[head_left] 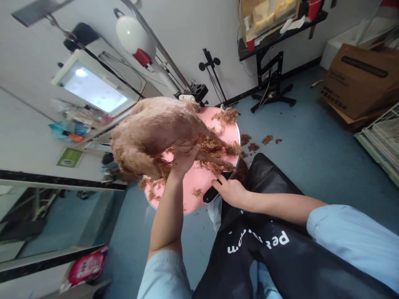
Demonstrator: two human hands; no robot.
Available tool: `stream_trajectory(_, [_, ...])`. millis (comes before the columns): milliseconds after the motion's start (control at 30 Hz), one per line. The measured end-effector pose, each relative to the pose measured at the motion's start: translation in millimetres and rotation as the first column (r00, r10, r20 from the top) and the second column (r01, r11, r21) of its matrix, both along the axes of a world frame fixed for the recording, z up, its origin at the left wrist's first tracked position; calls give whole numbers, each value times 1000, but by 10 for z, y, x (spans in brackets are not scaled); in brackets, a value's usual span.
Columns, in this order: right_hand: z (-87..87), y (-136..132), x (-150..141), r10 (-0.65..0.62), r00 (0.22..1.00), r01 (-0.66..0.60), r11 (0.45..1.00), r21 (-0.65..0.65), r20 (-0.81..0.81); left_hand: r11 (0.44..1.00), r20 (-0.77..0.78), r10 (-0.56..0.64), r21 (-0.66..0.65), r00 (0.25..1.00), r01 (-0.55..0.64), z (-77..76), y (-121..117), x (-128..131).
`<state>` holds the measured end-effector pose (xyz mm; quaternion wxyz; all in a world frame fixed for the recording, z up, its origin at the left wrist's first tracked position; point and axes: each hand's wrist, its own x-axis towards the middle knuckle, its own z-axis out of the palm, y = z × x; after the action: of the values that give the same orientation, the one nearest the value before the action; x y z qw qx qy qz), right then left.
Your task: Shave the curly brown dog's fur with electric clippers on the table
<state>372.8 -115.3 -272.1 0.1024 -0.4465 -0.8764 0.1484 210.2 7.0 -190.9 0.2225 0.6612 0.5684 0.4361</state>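
A close-clipped, light brown dog (162,122) stands on the round pink table (195,189), tufts of cut hair around its legs. My left hand (185,158) reaches under its belly and holds its body close to the top of a leg; the fingertips are partly hidden by the dog. Near the table's front edge, my right hand (232,192) is closed around a black, elongated hair clipper (212,193). The dog's two legs nearest that hand stretch toward the table's right edge, their paws still shaggy. Its head is not clearly visible.
A metal arm (156,39) and a white dryer (134,35) rise behind the table. Clumps of hair (253,147) lie on the blue floor. Cardboard boxes (358,83) and a wire cage (382,143) stand at right. A black apron (264,232) covers my lap.
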Motion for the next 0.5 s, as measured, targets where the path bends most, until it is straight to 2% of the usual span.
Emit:
stream_trajectory(133, [-21, -17, 63, 3, 993, -7, 999, -34, -118, 1000, -4, -15, 23, 1000, 15, -12, -6, -34])
stream_trajectory(200, [-48, 7, 149, 14, 968, -48, 991, -128, -252, 1000, 16, -6, 24, 1000, 6, -28, 3, -77])
stream_trajectory(233, [-74, 23, 208, 35, 929, -109, 977, -183, -368, 1000, 38, 18, 23, 999, -19, -40, 7, -102])
stream_trajectory(267, [-105, 43, 274, 44, 858, -186, 955, -230, -511, 998, 69, 57, 15, 996, -58, -56, 9, -125])
stream_trajectory(300, [-139, 69, 343, 28, 748, -268, 927, -264, -663, 995, 111, 103, -2, 988, -103, -73, 5, -142])
stream_trajectory(367, [-200, 151, 467, -123, 459, -359, 880, -311, -880, 982, 212, 186, -55, 959, -178, -114, -19, -153])
stream_trajectory(433, [-235, 292, 531, -354, 187, -342, 851, -399, -916, 977, 302, 208, -110, 930, -183, -158, -62, -132])
stream_trajectory(500, [-252, 482, 498, -551, -37, -326, 795, -511, -834, 981, 378, 185, -131, 907, -145, -199, -113, -101])
